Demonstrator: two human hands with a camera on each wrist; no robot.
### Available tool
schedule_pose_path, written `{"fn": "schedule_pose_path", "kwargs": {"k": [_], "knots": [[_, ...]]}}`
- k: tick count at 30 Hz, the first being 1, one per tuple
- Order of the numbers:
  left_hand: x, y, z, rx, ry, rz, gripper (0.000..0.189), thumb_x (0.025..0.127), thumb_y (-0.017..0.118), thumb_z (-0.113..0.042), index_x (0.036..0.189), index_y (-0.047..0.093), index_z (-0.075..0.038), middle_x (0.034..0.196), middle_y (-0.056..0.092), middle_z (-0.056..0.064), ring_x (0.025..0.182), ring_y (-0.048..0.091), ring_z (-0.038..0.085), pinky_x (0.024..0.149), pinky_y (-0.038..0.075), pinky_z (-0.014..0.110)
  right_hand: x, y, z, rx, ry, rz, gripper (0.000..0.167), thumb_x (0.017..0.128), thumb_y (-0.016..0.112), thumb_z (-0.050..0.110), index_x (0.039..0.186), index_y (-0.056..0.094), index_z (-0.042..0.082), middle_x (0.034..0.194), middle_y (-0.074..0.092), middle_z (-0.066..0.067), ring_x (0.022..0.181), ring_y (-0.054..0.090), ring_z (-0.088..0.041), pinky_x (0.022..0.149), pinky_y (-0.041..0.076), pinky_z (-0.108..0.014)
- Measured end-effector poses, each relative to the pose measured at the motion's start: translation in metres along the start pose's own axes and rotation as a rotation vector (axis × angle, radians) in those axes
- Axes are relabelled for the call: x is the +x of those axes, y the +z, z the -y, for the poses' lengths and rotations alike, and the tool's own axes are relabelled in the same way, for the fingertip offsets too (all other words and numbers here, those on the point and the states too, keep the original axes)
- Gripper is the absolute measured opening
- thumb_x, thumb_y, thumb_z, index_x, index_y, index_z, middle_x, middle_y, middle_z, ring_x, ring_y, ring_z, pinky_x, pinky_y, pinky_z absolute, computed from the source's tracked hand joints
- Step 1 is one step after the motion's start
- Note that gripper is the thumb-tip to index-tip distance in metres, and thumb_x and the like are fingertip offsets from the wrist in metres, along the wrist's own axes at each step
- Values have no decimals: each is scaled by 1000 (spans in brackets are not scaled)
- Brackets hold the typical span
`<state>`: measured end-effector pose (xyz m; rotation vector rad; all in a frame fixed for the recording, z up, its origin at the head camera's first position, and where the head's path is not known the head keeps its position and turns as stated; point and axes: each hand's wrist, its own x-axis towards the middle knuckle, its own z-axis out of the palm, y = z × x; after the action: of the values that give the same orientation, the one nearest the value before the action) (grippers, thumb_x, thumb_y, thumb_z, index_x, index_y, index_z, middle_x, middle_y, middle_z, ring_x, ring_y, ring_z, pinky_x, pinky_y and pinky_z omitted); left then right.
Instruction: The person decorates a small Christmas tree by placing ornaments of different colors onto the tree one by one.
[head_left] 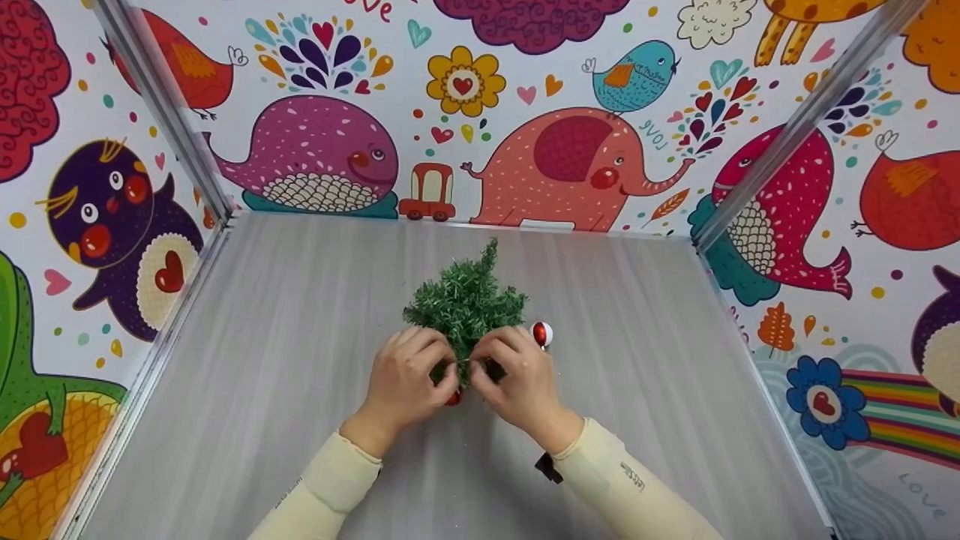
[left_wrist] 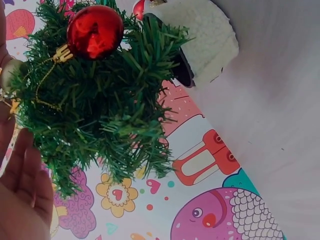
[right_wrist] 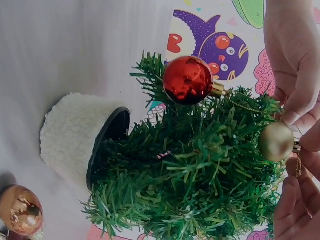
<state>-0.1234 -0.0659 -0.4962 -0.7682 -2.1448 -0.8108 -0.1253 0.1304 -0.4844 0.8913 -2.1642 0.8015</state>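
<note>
A small green tinsel Christmas tree point(head_left: 469, 300) stands before me in a fuzzy white pot point(right_wrist: 75, 135). A shiny red bauble point(right_wrist: 187, 80) hangs on it by a gold thread point(left_wrist: 42, 82). At the tree's near side, both hands meet close together over a matte gold bauble point(right_wrist: 276, 141). My right hand point(head_left: 521, 379) pinches its cap and gold cord between thumb and fingers. My left hand point(head_left: 409, 375) has thumb and index fingertip together at the cord, just beside the bauble; the fingertips partly hide the cord.
On the grey table point(head_left: 285, 315), a red-and-white ball point(head_left: 541, 334) lies right of the tree. A shiny gold bauble point(right_wrist: 21, 210) shows beside the pot. Cartoon-printed panels point(head_left: 442, 150) wall in the back and sides, with metal posts point(head_left: 187, 127) at the corners.
</note>
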Motion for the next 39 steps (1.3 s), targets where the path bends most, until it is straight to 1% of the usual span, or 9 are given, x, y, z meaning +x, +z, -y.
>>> {"fn": "schedule_pose_path", "kwargs": {"k": [3, 7, 9, 13, 19, 25, 32, 36, 39], "knots": [[2, -2, 1, -6, -36, -38, 7, 79, 69, -11, 74, 67, -16, 84, 63, -2, 75, 59, 19, 65, 48, 38, 4, 1, -1, -4, 18, -2, 8, 87, 67, 13, 83, 68, 20, 93, 62, 6, 82, 56, -12, 66, 50, -29], [6, -2, 4, -5, -89, -77, 5, 80, 70, -13, 76, 69, -16, 84, 64, -2, 75, 59, 20, 65, 48, 39, 10, 5, -1, -23, 65, 3, 7, 87, 68, 14, 82, 67, 19, 91, 62, 6, 80, 55, -13, 66, 48, -29], [8, -2, 5, -3, -113, -87, 5, 81, 71, -13, 77, 70, -15, 84, 64, -2, 77, 60, 20, 67, 49, 39, 12, 7, -2, -35, 88, 10, 7, 88, 67, 15, 82, 67, 19, 90, 61, 6, 79, 54, -13, 65, 47, -29], [13, -2, 5, 14, -135, -97, 4, 82, 72, -13, 79, 71, -15, 85, 65, -2, 78, 60, 20, 70, 50, 39, 14, 11, -3, -50, 128, 16, 8, 89, 67, 15, 82, 66, 20, 88, 59, 7, 77, 52, -13, 64, 45, -28], [16, -1, 6, 33, -147, -88, 4, 82, 72, -13, 80, 72, -16, 85, 64, -3, 76, 59, 19, 70, 50, 38, 16, 15, -5, -71, 165, -1, 10, 86, 69, 13, 80, 67, 20, 79, 52, 8, 71, 47, -10, 58, 42, -26], [15, 0, 8, 16, -154, -90, 5, 83, 71, -13, 79, 72, -16, 85, 64, -3, 77, 60, 18, 71, 51, 37, 18, 17, -6, -82, 150, -16, 10, 84, 70, 10, 80, 67, 18, 70, 47, 8, 63, 43, -10, 54, 37, -27], [16, 1, 10, 10, -175, -96, 5, 83, 74, -13, 80, 72, -16, 86, 65, -3, 78, 61, 19, 72, 51, 39, 20, 19, -6, -75, 140, -36, 9, 83, 71, 10, 79, 67, 17, 69, 48, 8, 62, 43, -10, 53, 37, -27], [17, 2, 10, 13, -195, -92, 4, 83, 75, -13, 82, 73, -15, 86, 66, -2, 79, 62, 20, 74, 51, 39, 21, 19, -7, -60, 158, -59, 8, 85, 70, 11, 80, 68, 17, 69, 51, 8, 61, 44, -9, 53, 38, -28], [17, 2, 10, 16, -214, -78, 3, 84, 75, -14, 83, 73, -16, 86, 66, -3, 79, 62, 19, 74, 51, 39, 21, 20, -7, -73, 177, -60, 7, 86, 70, 13, 81, 68, 17, 69, 52, 8, 60, 44, -9, 52, 38, -28]]}}
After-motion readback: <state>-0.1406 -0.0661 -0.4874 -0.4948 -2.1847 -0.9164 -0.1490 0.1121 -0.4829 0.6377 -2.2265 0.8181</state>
